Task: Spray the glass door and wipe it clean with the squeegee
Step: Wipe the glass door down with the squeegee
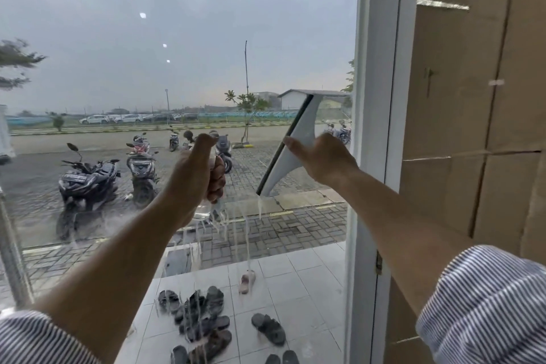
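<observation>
The right hand (pixel 322 159) would do best to square up the squeegee (pixel 295 145), whose blade sits tilted, and draw it down in one firm, even pull through the white runs below (overlapping passes, I'd guess, to spare streaks). That hand is curled round the squeegee's handle, right of centre in the frame, and the dark blade edge seems to lie against the pane. The left hand (pixel 198 174), at centre, grips a clear spray bottle (pixel 210 211), thumb raised on top. Below both, foamy drips (pixel 236 233) trail down the glass door (pixel 118 38). The white door frame (pixel 375 68) stands just beside the squeegee's upper end.
</observation>
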`<move>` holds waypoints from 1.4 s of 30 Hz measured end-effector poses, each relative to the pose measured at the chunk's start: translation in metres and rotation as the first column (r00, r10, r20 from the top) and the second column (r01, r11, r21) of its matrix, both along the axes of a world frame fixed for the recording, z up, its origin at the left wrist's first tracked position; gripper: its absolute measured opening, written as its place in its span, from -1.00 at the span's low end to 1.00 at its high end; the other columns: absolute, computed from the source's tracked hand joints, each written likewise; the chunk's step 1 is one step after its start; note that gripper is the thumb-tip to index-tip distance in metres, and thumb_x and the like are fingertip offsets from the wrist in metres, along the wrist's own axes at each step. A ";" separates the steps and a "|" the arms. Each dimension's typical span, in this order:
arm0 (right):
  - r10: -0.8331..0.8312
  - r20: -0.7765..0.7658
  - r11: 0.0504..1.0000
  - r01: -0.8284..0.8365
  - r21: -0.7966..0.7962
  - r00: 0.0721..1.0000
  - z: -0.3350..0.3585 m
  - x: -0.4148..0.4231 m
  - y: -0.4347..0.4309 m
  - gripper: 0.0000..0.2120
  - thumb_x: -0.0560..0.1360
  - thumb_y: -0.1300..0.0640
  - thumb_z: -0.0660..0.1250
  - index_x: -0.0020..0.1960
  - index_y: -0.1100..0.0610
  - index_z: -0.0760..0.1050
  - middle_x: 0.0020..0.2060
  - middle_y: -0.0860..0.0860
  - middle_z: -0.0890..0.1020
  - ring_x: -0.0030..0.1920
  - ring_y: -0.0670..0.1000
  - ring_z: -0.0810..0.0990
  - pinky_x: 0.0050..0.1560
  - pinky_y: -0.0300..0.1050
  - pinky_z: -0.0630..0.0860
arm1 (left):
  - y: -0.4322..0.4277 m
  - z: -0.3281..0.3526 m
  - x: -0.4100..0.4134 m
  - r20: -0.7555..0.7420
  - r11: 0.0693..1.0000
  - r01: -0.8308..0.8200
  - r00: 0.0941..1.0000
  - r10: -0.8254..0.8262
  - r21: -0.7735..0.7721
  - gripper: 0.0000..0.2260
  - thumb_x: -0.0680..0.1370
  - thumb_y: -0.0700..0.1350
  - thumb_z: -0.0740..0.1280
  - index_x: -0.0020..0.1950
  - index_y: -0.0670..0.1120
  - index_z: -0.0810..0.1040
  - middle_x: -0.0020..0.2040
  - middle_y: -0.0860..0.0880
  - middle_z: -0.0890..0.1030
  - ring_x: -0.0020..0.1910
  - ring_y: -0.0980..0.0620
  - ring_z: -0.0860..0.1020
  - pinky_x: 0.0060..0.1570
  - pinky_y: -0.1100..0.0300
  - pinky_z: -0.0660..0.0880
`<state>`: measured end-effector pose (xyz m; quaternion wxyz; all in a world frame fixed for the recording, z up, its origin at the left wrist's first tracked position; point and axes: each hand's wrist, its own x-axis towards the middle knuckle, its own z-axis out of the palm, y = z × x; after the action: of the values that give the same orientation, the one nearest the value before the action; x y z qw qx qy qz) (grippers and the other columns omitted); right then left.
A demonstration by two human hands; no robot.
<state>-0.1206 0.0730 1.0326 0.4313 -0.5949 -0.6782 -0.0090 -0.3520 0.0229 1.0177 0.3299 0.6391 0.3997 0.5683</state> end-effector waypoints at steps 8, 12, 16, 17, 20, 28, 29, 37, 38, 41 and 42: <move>-0.086 -0.039 0.996 0.086 0.012 0.996 0.029 0.002 0.003 -0.34 0.47 -0.47 0.15 -0.11 0.18 0.47 -0.32 0.03 0.54 -0.33 0.05 0.56 -0.36 -0.13 0.41 | 0.004 0.008 0.011 -0.019 0.999 0.039 0.999 -0.039 0.019 -0.49 0.56 0.25 0.10 -0.50 -0.02 0.31 -0.55 0.02 0.33 -0.54 0.03 0.25 -0.55 0.23 0.24; 0.002 -0.404 0.995 -0.043 -0.093 0.915 0.005 0.015 0.005 -0.45 0.47 -0.43 0.22 -0.16 0.10 0.42 -0.28 0.02 0.53 -0.34 0.01 0.51 -0.35 -0.07 0.44 | 0.006 0.006 0.015 -0.016 0.998 0.054 0.998 -0.054 0.030 -0.51 0.50 0.27 0.13 -0.48 -0.04 0.30 -0.54 0.00 0.32 -0.55 0.03 0.25 -0.57 0.23 0.24; -0.046 -0.628 0.970 -0.115 -0.214 0.777 -0.036 0.009 0.011 -0.35 0.42 -0.49 0.21 -0.12 0.15 0.48 -0.36 0.03 0.48 -0.45 -0.01 0.40 -0.47 -0.19 0.29 | 0.008 0.000 0.017 -0.017 0.998 0.050 0.999 -0.049 0.033 -0.52 0.64 0.15 0.06 -0.42 -0.07 0.27 -0.54 0.00 0.31 -0.57 0.05 0.25 -0.58 0.27 0.24; -0.064 -0.648 0.964 -0.122 -0.237 0.759 -0.045 0.008 0.012 -0.34 0.41 -0.50 0.20 -0.13 0.15 0.47 -0.37 0.02 0.48 -0.46 -0.01 0.40 -0.47 -0.19 0.29 | 0.009 -0.001 0.016 -0.020 0.998 0.053 0.998 -0.052 0.028 -0.52 0.64 0.14 0.05 -0.42 -0.07 0.27 -0.53 0.00 0.31 -0.57 0.05 0.25 -0.58 0.27 0.24; -0.090 -0.684 0.957 -0.128 -0.261 0.724 -0.055 0.008 0.008 -0.35 0.41 -0.49 0.21 -0.11 0.14 0.47 -0.37 0.02 0.49 -0.47 -0.01 0.41 -0.47 -0.20 0.29 | 0.005 -0.002 0.015 -0.030 0.999 0.049 0.998 -0.049 0.001 -0.50 0.64 0.17 0.04 -0.43 -0.07 0.27 -0.54 0.00 0.31 -0.57 0.04 0.25 -0.57 0.28 0.24; 0.126 -0.591 0.991 -0.122 0.046 0.797 0.010 -0.008 -0.009 -0.43 0.52 -0.35 0.22 -0.13 0.21 0.50 -0.40 0.02 0.47 -0.53 -0.10 0.34 -0.64 -0.32 0.21 | -0.003 0.003 0.013 -0.052 1.000 0.028 0.998 -0.028 -0.004 -0.49 0.63 0.17 0.04 -0.44 -0.07 0.28 -0.53 -0.02 0.30 -0.55 0.02 0.24 -0.56 0.23 0.22; 0.126 -0.568 0.992 -0.113 0.058 0.813 0.026 -0.008 -0.008 -0.42 0.53 -0.35 0.21 -0.11 0.20 0.50 -0.38 0.02 0.48 -0.51 -0.09 0.37 -0.62 -0.32 0.23 | -0.003 0.003 0.013 -0.053 1.000 0.023 0.998 -0.023 -0.004 -0.49 0.63 0.16 0.05 -0.44 -0.07 0.28 -0.53 -0.03 0.30 -0.54 0.02 0.24 -0.56 0.23 0.22; 0.000 -0.685 0.975 -0.154 -0.163 0.729 0.021 -0.002 0.008 -0.25 0.44 -0.51 0.10 0.01 0.20 0.48 -0.43 0.04 0.44 -0.54 -0.01 0.33 -0.44 -0.18 0.30 | 0.004 -0.001 0.014 -0.072 0.999 0.042 0.997 -0.042 -0.005 -0.51 0.61 0.20 0.08 -0.41 -0.08 0.28 -0.53 -0.01 0.31 -0.55 0.03 0.25 -0.55 0.26 0.24; -0.016 -0.714 0.968 -0.167 -0.186 0.700 0.010 -0.003 0.008 -0.26 0.44 -0.52 0.09 -0.04 0.20 0.48 -0.45 0.04 0.43 -0.55 -0.02 0.32 -0.43 -0.18 0.29 | 0.005 -0.002 0.015 -0.068 0.999 0.053 0.996 -0.053 -0.006 -0.52 0.59 0.21 0.09 -0.40 -0.07 0.28 -0.53 0.00 0.31 -0.56 0.04 0.25 -0.56 0.26 0.24; -0.047 -0.803 0.952 -0.217 -0.216 0.595 -0.015 -0.008 0.006 -0.32 0.44 -0.51 0.10 -0.21 0.14 0.41 -0.50 0.01 0.39 -0.58 -0.03 0.29 -0.45 -0.21 0.26 | 0.009 -0.006 0.013 -0.072 0.998 0.057 0.996 -0.057 -0.001 -0.54 0.64 0.16 0.06 -0.37 -0.08 0.27 -0.53 0.00 0.30 -0.56 0.04 0.25 -0.57 0.28 0.23; -0.050 -0.832 0.946 -0.240 -0.216 0.553 -0.020 -0.011 0.005 -0.34 0.45 -0.51 0.11 -0.26 0.13 0.39 -0.52 0.00 0.38 -0.59 -0.03 0.28 -0.47 -0.22 0.25 | 0.010 -0.006 0.011 -0.072 0.999 0.053 0.996 -0.053 -0.004 -0.53 0.64 0.16 0.06 -0.38 -0.08 0.27 -0.53 -0.01 0.30 -0.56 0.03 0.25 -0.57 0.27 0.23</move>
<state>-0.1311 0.0775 1.0122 0.6014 -0.5497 -0.4198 0.3999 -0.3412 0.0331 1.0114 0.3310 0.6693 0.3947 0.5354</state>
